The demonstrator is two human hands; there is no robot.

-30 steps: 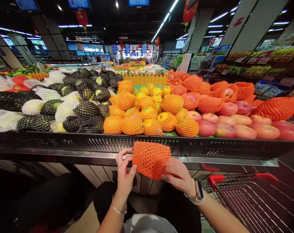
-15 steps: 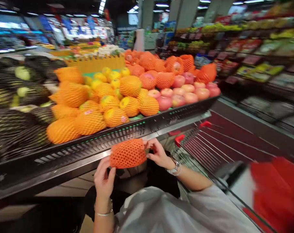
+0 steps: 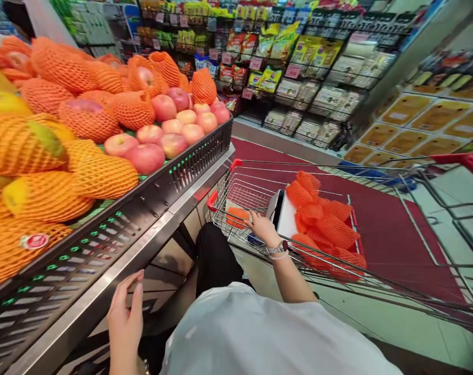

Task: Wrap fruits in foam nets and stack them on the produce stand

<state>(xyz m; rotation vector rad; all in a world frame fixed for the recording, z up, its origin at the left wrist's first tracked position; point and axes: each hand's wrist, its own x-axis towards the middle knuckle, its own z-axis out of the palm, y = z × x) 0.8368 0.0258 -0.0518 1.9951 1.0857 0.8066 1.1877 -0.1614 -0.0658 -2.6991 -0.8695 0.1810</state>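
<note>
My right hand [image 3: 263, 229], with a watch on its wrist, reaches over the side of the metal shopping cart [image 3: 252, 194]. Its fingers close on the near end of an orange foam net sleeve [image 3: 237, 217], low in the cart's front end. The fingertips are partly hidden, and whether anything is inside the sleeve does not show. Beside the display's metal edge, my left hand [image 3: 125, 315] hangs with nothing in it, thumb and fingers apart. A white box [image 3: 286, 216] heaped with orange foam net sleeves [image 3: 326, 224] sits in the cart behind my right hand.
Left of me runs a black slotted fruit display [image 3: 142, 208] with a steel edge. It holds bare red apples [image 3: 146, 158], apples in orange nets [image 3: 90, 119] and yellow fruit in netting [image 3: 101, 169]. Packaged-food shelves [image 3: 268, 57] and stacked yellow boxes [image 3: 404, 133] stand beyond the cart.
My view has swung right toward the cart. Both hands held the orange foam net sleeve before; now the left has let go and the right has it inside the cart.
</note>
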